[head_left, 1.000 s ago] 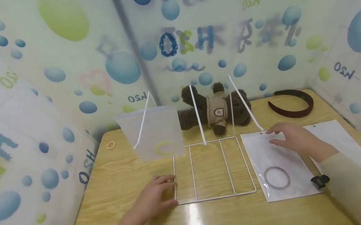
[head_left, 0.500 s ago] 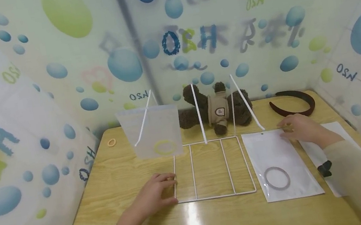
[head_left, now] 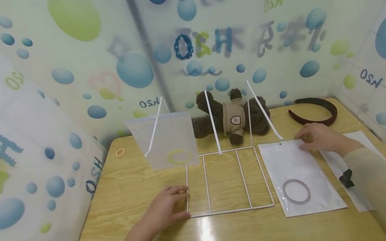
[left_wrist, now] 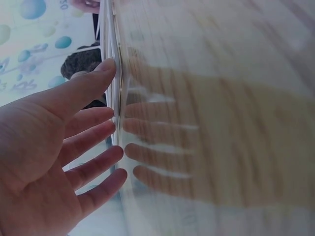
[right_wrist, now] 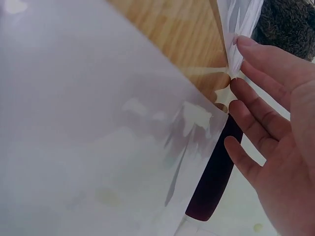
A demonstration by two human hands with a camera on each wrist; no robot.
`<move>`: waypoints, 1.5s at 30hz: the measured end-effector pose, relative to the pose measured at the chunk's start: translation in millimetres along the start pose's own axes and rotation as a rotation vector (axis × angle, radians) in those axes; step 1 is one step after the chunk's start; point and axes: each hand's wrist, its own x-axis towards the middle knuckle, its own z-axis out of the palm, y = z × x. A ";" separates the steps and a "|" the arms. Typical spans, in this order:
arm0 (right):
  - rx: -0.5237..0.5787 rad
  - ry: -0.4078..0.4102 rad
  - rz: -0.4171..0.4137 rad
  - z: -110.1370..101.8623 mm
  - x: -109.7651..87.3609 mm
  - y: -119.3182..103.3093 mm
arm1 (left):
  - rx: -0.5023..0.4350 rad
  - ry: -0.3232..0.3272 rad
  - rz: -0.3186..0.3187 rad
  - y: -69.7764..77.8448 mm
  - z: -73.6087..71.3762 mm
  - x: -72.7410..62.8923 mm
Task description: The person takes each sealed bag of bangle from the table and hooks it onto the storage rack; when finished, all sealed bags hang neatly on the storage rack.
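Evenly spread, the left hand [head_left: 163,210]'s fingers touch a white wire rack [head_left: 213,125].
Right of it lies a glossy white plastic pouch [head_left: 294,161] with a grey ring [head_left: 295,180], inside or on top unclear; the right hand [head_left: 321,138] covers its far corner, pinching or not I cannot tell. Behind, rack wires partly hide a brown teddy bear [head_left: 232,116].

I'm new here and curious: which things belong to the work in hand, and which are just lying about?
Probably the job:
white wire rack, at the left fingers;
flat white plastic pouch, by the right fingers;
translucent rectangular pouch at the rack;
second flat white sheet, farther right.

Seemingly just lying about:
dark brown plush toy;
dark red curved headband;
small pale orange ring.
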 end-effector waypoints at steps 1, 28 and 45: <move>0.005 -0.002 0.003 -0.3 0.2 -0.4 | -0.002 -0.001 -0.001 0.0 0.4 0.2; -0.021 0.143 -0.130 -18.9 -24.8 -9.6 | 0.017 0.026 0.027 0.6 1.3 0.9; -0.032 0.199 -0.165 -45.4 -49.5 -46.2 | 0.026 0.020 0.031 0.1 0.9 -0.4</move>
